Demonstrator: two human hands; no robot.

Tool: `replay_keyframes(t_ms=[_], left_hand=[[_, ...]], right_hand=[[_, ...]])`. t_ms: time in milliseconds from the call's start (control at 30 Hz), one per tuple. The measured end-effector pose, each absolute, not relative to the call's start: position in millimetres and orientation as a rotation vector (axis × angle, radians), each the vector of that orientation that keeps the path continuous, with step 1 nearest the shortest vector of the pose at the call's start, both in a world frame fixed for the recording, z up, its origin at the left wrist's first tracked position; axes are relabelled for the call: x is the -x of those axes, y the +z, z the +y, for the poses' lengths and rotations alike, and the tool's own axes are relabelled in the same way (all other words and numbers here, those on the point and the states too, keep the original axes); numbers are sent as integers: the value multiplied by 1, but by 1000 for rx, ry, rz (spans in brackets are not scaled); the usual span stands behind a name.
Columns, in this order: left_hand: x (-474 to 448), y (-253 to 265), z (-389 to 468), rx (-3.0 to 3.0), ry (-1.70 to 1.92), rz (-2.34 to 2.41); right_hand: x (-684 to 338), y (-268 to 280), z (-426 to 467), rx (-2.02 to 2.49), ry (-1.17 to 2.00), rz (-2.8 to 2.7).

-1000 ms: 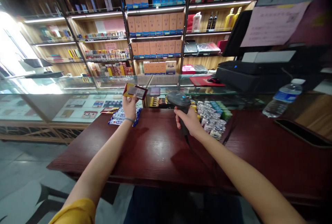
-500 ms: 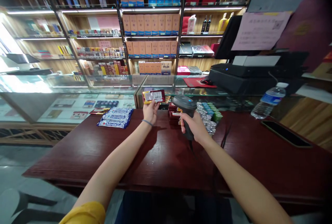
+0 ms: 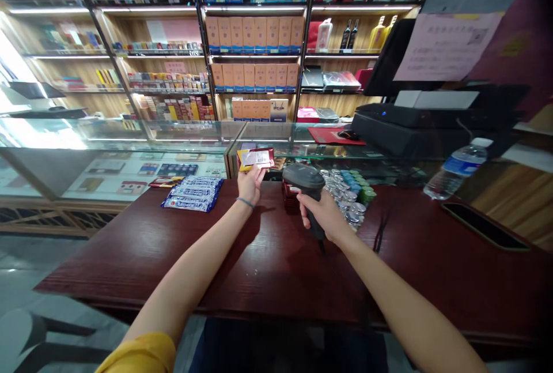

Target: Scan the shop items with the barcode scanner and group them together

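Observation:
My left hand (image 3: 249,184) pinches a dark red and yellow snack packet (image 3: 256,158) by its lower edge, its barcode side turned toward me. My right hand (image 3: 322,211) is wrapped round the handle of a black barcode scanner (image 3: 303,177), whose head points left toward the packet without touching it. Behind the scanner a stack of dark red packets (image 3: 290,199) is partly hidden. Right of it stand several small cylindrical packs (image 3: 349,191) with silver, blue and green ends. Several blue and white packets (image 3: 193,193) lie left of my left hand, with red and yellow packets (image 3: 166,181) behind them.
The dark wooden table (image 3: 173,257) meets a glass display counter (image 3: 190,136). On the right are a water bottle (image 3: 458,168), a phone (image 3: 484,225) and a black cash-register machine (image 3: 401,125). The scanner's cable (image 3: 380,233) trails over the table. A grey stool (image 3: 47,332) stands lower left.
The scanner's head has shifted slightly left, nearer the packet, and its blue light no longer shows. My left hand holds the packet almost still. The view has moved a little.

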State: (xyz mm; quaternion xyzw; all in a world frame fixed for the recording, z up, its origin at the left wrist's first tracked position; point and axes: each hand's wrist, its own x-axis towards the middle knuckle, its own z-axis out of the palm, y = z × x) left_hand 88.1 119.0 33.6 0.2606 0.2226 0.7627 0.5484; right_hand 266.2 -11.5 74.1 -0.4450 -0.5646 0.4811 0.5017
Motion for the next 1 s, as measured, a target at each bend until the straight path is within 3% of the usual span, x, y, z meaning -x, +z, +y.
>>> replay_keyframes(t_ms=[233, 500, 733, 1000], left_hand=[[-86, 27, 125, -798, 1875, 653], [-93, 31, 108, -1784, 1931, 1023], [-127, 32, 89, -2885, 1380, 1148], [-159, 21, 83, -3115, 871, 1307]], right_hand=[[-277, 88, -12, 993, 1082, -1230], [-305, 107, -9, 917, 1007, -1107], [-323, 119, -10, 894, 983, -1057], [-333, 120, -9, 869, 999, -1050]])
